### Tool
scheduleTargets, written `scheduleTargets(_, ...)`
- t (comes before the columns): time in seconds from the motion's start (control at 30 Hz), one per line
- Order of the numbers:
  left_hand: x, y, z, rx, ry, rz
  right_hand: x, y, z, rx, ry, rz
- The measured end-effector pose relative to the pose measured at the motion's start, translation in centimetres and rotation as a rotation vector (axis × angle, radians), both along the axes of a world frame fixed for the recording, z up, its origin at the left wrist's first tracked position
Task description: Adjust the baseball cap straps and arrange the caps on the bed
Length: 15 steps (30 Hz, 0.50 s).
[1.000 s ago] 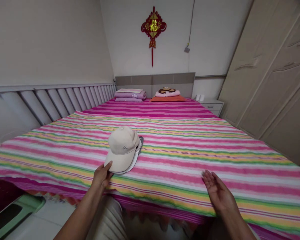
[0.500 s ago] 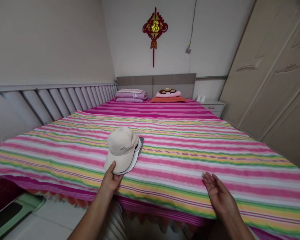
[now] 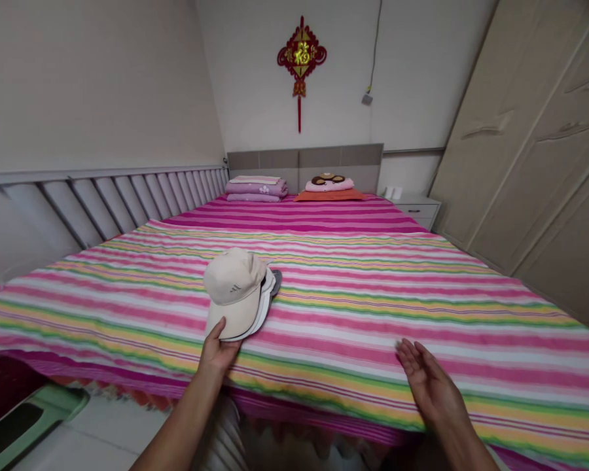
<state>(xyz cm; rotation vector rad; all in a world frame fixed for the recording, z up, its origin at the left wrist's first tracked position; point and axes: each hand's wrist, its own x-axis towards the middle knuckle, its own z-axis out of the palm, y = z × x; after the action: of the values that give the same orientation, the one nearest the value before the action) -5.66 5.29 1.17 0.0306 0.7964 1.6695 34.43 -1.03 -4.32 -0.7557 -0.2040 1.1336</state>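
A stack of baseball caps, with a beige cap (image 3: 233, 281) on top, is gripped at the brims by my left hand (image 3: 217, 350). My thumb presses on the beige brim and the fingers go underneath, partly hidden. White brims and a dark grey cap (image 3: 277, 282) peek out from under the beige one on its right side. Over the right part of the striped bedspread (image 3: 334, 327), my right hand (image 3: 434, 386) is held palm turned inward, fingers stretched out, with nothing in it.
Folded purple bedding (image 3: 256, 188) and a pink and orange pile (image 3: 330, 190) lie by the headboard (image 3: 341, 160). A railing (image 3: 122, 190) runs along the left. At the right stand a nightstand (image 3: 417, 209) and a wardrobe (image 3: 510, 163). A green stool (image 3: 44, 418) is at lower left.
The cap stack has tilted and shifted slightly left in my left hand, so more of the lower white and grey caps shows. My right hand has stayed nearly still.
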Motion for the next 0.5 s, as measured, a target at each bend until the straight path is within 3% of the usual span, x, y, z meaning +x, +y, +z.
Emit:
scheduleTargets(0.23, 0.0, 0.0, -0.7, 0.015, 0.043, -0.039, -0.1, 0.0, 0.1, -0.002, 0.002, -0.003)
scheduleTargets(0.5, -1.8, 0.3, -1.0, -0.011, 0.068, -0.065, 0.0, 0.1, -0.2, 0.016, -0.011, -0.006)
